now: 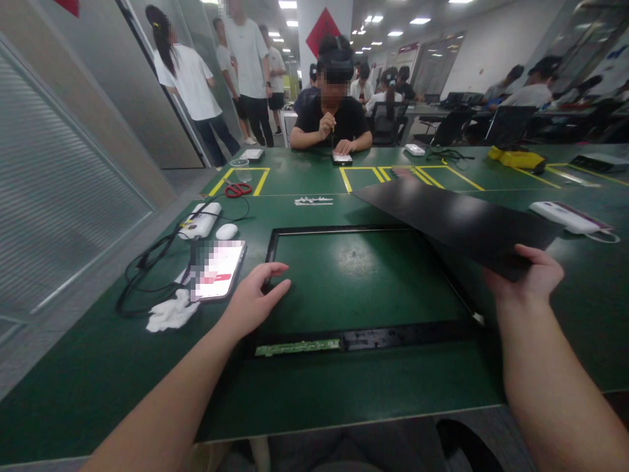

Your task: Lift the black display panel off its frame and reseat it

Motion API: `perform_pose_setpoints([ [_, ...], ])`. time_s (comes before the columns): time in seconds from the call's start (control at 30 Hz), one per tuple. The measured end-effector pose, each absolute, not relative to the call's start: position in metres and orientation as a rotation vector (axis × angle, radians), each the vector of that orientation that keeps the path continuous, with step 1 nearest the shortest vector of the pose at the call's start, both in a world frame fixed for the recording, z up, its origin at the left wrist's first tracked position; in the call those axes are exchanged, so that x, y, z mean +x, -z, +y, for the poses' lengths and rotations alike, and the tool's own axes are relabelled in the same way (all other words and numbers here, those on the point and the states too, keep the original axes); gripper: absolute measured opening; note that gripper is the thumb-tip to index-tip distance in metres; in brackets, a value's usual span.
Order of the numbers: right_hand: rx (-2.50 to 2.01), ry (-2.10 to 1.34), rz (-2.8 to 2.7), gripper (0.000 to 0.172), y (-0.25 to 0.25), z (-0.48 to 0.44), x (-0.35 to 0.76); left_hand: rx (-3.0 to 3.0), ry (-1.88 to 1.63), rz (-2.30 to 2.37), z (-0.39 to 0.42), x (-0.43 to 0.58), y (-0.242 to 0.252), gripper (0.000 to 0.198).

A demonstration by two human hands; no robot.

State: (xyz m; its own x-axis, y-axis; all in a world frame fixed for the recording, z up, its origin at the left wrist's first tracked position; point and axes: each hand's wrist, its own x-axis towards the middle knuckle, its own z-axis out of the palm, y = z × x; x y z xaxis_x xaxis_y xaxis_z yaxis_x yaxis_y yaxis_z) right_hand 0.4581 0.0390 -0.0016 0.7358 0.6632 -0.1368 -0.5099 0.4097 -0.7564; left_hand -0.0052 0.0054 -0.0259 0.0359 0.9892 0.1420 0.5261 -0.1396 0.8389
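A thin black rectangular panel (457,219) is raised and tilted above the right of the green table. My right hand (531,278) grips its near right corner, thumb on top and the other fingers underneath, mostly hidden. Flat on the table lies a black rectangular frame (344,229), open in the middle, partly covered by the panel at its far right. A green circuit board strip (297,347) sits along the frame's near bar. My left hand (258,295) rests at the frame's left side, thumb and fingers apart, with no object seen in it.
Left of the frame lie a lit phone (221,270), crumpled tissue (171,311), a white mouse (227,231), a white power strip (200,219) with black cables, and red scissors (238,190). A white device (565,216) lies right. A person (331,118) sits across the table (354,406).
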Motion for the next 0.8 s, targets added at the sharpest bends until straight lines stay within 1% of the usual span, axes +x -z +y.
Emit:
perform_pose_setpoints([
  [0.07, -0.894, -0.771, -0.227, 0.024, 0.001, 0.036, 0.458, 1.438, -1.223, 1.541, 0.009, -0.005, 0.026, 0.041],
  [0.17, -0.871, -0.804, -0.26, 0.018, 0.004, 0.035, 0.459, 0.999, -1.584, 1.418, 0.016, -0.007, 0.025, 0.031],
  [0.23, -0.854, -0.807, -0.269, 0.017, 0.005, 0.035, 0.457, 0.783, -1.699, 1.307, 0.019, -0.01, 0.022, 0.025],
  [0.33, -0.884, -0.844, -0.281, 0.02, 0.002, 0.034, 0.451, 0.6, -1.641, 1.211, 0.02, -0.012, 0.014, 0.018],
  [0.37, -0.912, -0.876, -0.278, 0.022, 0.0, 0.033, 0.449, 0.568, -1.605, 1.19, 0.019, -0.012, 0.011, 0.019],
  [0.43, -0.981, -0.935, -0.257, 0.025, -0.005, 0.029, 0.445, 0.534, -1.55, 1.153, 0.016, -0.01, 0.006, 0.027],
  [0.57, -1.128, -1.026, -0.251, 0.025, -0.009, 0.024, 0.447, 0.614, -1.433, 1.041, 0.006, -0.008, -0.001, 0.054],
  [0.63, -1.173, -1.062, -0.291, 0.026, -0.006, 0.024, 0.452, 0.67, -1.403, 0.977, 0.002, -0.008, -0.002, 0.061],
  [0.7, -1.211, -1.088, -0.309, 0.024, -0.003, 0.026, 0.455, 0.695, -1.437, 0.948, -0.001, -0.008, -0.002, 0.058],
  [0.8, -1.272, -1.124, -0.287, 0.019, 0.0, 0.03, 0.454, 0.73, -1.548, 0.945, 0.0, -0.011, 0.0, 0.045],
])
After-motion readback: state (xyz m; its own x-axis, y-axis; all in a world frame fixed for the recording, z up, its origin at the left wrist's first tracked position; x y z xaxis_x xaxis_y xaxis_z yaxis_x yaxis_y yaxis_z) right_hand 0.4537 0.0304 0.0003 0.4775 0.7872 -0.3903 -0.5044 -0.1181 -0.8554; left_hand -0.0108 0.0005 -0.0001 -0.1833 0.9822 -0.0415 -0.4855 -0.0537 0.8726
